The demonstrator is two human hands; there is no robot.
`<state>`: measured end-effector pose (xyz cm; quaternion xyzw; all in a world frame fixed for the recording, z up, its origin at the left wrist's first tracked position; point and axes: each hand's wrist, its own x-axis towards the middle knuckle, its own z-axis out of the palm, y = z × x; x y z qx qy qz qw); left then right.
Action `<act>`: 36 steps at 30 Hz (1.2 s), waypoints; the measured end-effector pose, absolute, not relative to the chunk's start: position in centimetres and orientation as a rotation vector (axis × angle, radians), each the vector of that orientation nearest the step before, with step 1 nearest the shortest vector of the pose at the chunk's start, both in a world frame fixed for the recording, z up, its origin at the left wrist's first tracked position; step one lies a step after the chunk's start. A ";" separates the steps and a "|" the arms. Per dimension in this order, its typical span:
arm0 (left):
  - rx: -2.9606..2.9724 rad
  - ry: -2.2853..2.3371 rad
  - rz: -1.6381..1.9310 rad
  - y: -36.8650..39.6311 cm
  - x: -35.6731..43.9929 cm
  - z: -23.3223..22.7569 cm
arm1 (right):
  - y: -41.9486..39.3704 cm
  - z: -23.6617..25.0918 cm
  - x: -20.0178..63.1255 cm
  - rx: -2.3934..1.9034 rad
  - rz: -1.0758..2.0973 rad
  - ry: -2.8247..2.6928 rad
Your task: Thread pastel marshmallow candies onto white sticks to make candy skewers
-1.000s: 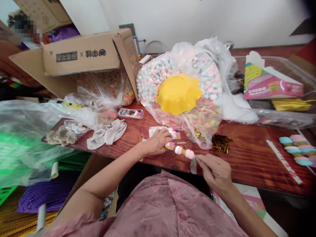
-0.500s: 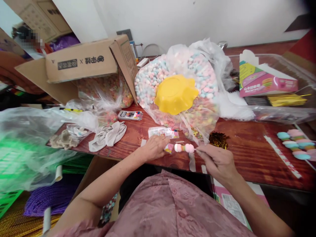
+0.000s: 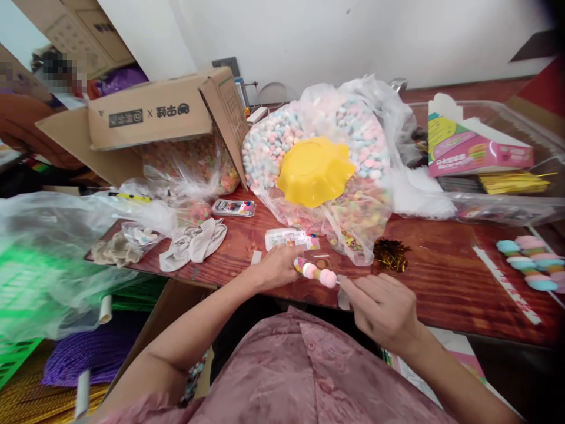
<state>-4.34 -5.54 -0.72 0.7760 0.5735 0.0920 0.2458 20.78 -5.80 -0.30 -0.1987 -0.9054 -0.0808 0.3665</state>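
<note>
In the head view, a skewer of pink and white marshmallows [image 3: 327, 278] with coloured pieces between them lies slantwise between my hands, above the table's front edge. The fingers of my right hand [image 3: 385, 306] are closed on the stick at its lower right end. At the other end, my left hand [image 3: 278, 266] pinches a small printed plastic bag [image 3: 302, 264]. The skewer's far tip is at the bag or inside it; I cannot tell how deep. Just beyond my left hand lies a flat printed clear wrapper [image 3: 291, 238].
A yellow scalloped bowl [image 3: 314, 171] rests upside down on a big bag of marshmallows [image 3: 366, 126]. An open cardboard box [image 3: 150, 112] stands at left, a cloth [image 3: 194, 242] before it. Rightward are gold tinsel [image 3: 392, 254], finished skewers [image 3: 534, 262] and a clear bin [image 3: 494, 203].
The skewer has shifted left toward the bag and now tilts, its right end lower. My right hand has moved down and slightly left with the stick. My left hand has barely moved.
</note>
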 end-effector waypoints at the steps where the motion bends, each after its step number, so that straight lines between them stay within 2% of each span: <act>1: 2.129 1.553 0.230 -5.7 -4.3 -0.7 | -5.5 -0.3 20.9 -0.548 -0.203 -2.331; 5: 2.163 1.567 0.110 -6.0 -3.6 -0.8 | -4.7 -0.5 20.8 -0.611 -0.214 -2.390; 11: 2.169 1.557 0.013 -6.0 -3.0 -0.6 | -4.9 -1.5 19.0 -0.672 -0.056 -2.503; 15: 2.121 1.506 0.060 -5.9 -2.6 -0.3 | -4.6 -1.9 17.8 -0.706 0.017 -2.501; 25: 2.175 1.778 0.169 -5.6 -2.7 0.0 | -3.7 -1.7 17.5 -0.796 0.234 -2.262; 32: 2.300 1.812 0.114 -5.9 -2.8 -1.2 | -4.0 -2.0 17.7 -0.848 0.161 -2.359; 36: 2.309 1.851 0.134 -6.2 -2.5 -1.5 | -3.8 -2.1 17.7 -0.890 0.282 -2.281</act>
